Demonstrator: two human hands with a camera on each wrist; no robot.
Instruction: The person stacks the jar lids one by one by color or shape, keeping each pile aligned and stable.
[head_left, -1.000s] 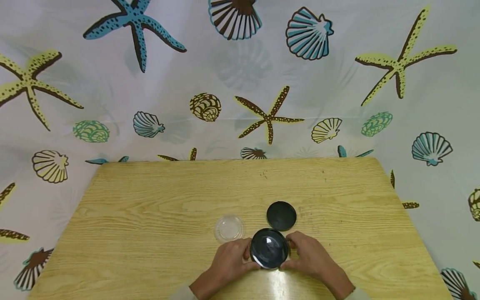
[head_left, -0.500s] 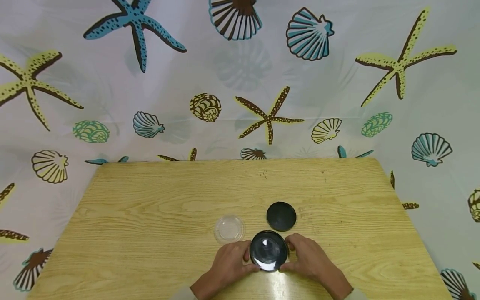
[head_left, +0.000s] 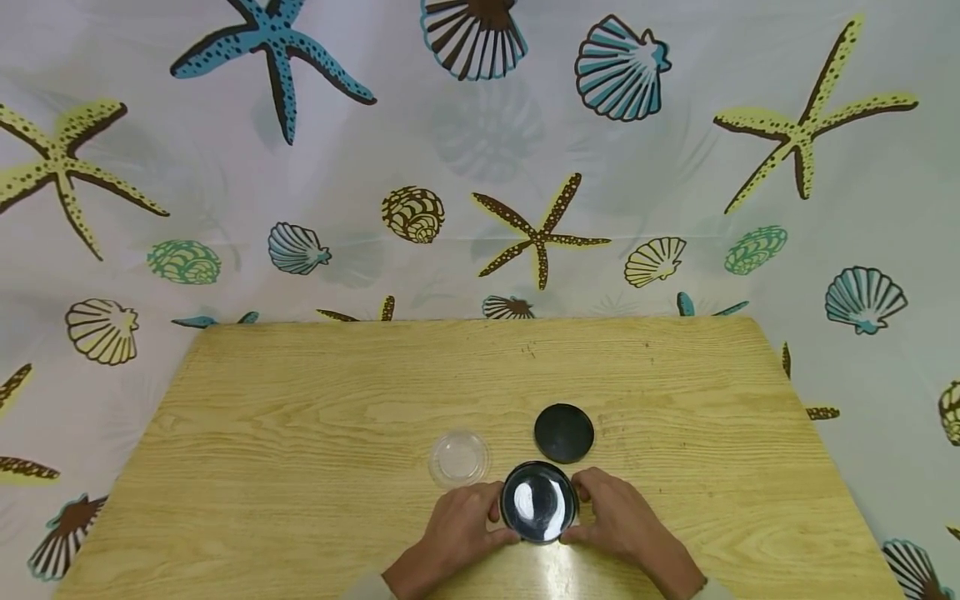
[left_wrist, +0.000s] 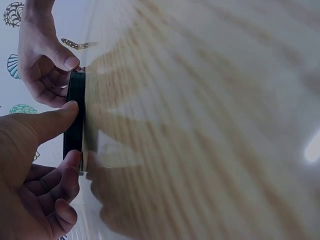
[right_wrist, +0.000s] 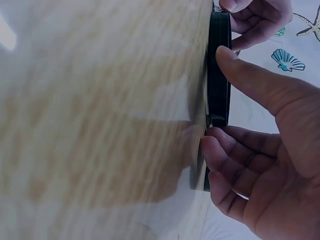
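A shallow black round dish (head_left: 538,502) with a glossy face lies between my two hands near the front of the table. My left hand (head_left: 462,523) grips its left side, the thumb at the near edge and the fingers farther along the rim. On the opposite side my right hand (head_left: 613,518) holds it the same way. Seen edge-on in the left wrist view, the dish (left_wrist: 74,120) is low-walled and at or just above the tabletop. In the right wrist view its dark wall (right_wrist: 218,75) shows the thumb pressing it. Its underside is hidden.
A clear plastic round lid or dish (head_left: 459,458) lies just beyond my left hand. Behind the held dish is a flat matte black disc (head_left: 564,433). Both rest on the wood-grain table (head_left: 300,417), backed by a seashell-print cloth (head_left: 480,125).
Over the last second the dish and both hands have shifted slightly toward me. The bright reflection on its face has changed shape, while the grip looks the same.
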